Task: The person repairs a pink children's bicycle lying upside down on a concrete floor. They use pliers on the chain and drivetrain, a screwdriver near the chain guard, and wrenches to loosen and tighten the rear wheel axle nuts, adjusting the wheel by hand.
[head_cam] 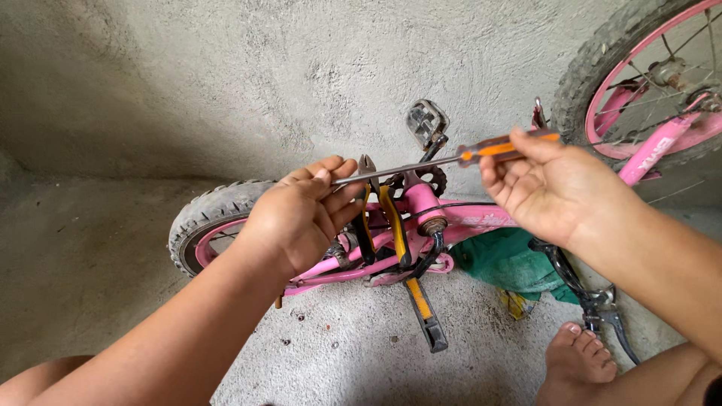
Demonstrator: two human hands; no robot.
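Our right hand (553, 192) held the orange-handled steel screwdriver (451, 159), grip closed; left hand (301, 218) pinched its tip above the upturned pink child's bicycle (421, 218).

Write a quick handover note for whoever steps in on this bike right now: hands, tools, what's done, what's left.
Left hand: fingertips pinch the metal shaft end of the screwdriver.
Right hand: grips the screwdriver's orange handle; the tool is held level above the bike, not touching it.
Pink bike: lies upside down on the concrete floor, wheels up.
Pliers with yellow-black handles rest on the frame by the crank.
Green cloth lies under the frame.
Done: nothing visibly removed.
Left: the screwdriver is not yet set on any part.
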